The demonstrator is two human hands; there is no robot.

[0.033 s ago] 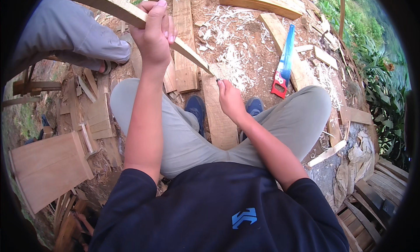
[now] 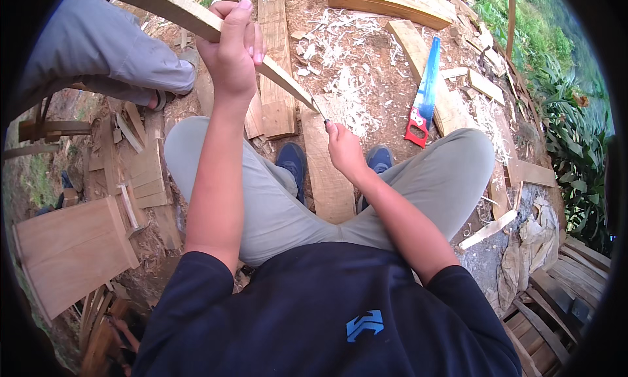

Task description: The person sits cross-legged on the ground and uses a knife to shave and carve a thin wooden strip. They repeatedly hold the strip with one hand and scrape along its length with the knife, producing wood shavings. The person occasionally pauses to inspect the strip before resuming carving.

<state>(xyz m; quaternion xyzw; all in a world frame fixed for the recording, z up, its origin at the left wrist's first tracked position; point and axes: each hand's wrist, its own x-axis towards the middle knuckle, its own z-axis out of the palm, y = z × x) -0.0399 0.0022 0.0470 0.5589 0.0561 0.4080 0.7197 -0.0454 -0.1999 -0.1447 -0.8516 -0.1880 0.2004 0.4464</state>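
Observation:
A long wooden strip slants from the upper left down to the middle of the view. My left hand is closed around it, well up its length. By its lower end, my right hand is closed on a slim tool with a thin shaft and a dark part near the fingers. The tool's tip meets the strip's end or lies close to it; I cannot tell which. Most of its handle is hidden in my hand. Below the strip, a flat board lies on the ground between my shoes.
A handsaw with a blue blade and red handle rests beside a plank at the right. Pale wood shavings cover the ground ahead. Another person's grey-trousered leg stands at the upper left, near a wooden panel lower down.
My right hand has shifted very slightly away from the strip's end, and a little more of the tool's thin shaft shows. My left hand has barely moved.

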